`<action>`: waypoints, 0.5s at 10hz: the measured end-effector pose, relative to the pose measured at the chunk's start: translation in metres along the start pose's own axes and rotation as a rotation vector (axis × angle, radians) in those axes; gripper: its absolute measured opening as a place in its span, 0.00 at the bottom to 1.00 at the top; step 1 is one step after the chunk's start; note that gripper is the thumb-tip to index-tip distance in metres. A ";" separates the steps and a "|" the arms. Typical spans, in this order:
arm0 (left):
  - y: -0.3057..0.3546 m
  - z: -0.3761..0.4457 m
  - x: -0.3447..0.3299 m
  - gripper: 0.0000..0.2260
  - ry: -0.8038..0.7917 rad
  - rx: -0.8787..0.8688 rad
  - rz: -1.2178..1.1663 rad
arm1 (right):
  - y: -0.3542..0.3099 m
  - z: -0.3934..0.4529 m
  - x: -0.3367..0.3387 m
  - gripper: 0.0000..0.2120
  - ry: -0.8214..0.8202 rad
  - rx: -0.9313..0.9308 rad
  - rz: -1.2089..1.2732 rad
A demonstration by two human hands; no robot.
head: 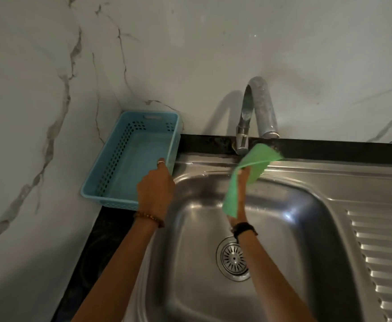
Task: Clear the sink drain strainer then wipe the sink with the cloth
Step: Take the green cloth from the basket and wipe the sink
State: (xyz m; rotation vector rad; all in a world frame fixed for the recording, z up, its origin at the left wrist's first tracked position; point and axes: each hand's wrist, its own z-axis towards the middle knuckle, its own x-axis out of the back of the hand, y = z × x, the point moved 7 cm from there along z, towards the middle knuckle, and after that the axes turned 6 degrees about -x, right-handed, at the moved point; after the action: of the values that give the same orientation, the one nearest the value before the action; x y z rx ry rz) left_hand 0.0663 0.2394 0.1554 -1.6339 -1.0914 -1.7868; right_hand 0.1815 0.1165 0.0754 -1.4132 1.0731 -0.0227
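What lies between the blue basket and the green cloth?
In the head view, only the bare steel back rim of the sink separates the blue basket from the green cloth; the left hand holds the basket's edge.

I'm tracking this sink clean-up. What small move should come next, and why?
Probably lower the green cloth onto the back rim of the sink under the faucet and wipe there: the right hand holds the cloth just above that ledge, and the left hand grips the blue basket by its wall beside the basin.
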 end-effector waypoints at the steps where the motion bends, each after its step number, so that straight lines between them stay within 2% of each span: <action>1: -0.003 0.003 -0.001 0.18 0.013 -0.002 -0.037 | 0.019 0.041 -0.024 0.44 0.141 0.158 -1.256; 2: -0.003 0.005 -0.002 0.18 0.035 -0.011 -0.052 | 0.049 0.057 -0.025 0.38 0.414 0.209 -1.567; 3: -0.005 0.006 -0.001 0.17 0.069 -0.025 -0.079 | 0.056 0.063 -0.043 0.29 0.367 0.298 -1.620; 4: -0.004 0.005 0.002 0.16 0.113 -0.022 -0.084 | 0.071 0.065 -0.073 0.23 0.194 0.341 -1.680; 5: -0.004 0.004 0.002 0.16 0.124 -0.018 -0.091 | 0.079 0.060 -0.082 0.21 0.123 0.349 -1.680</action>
State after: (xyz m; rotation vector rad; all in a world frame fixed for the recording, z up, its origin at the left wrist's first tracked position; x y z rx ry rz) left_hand 0.0653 0.2447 0.1563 -1.4829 -1.1121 -1.9332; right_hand 0.1266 0.2300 0.0487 -1.5950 -0.2899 -1.4179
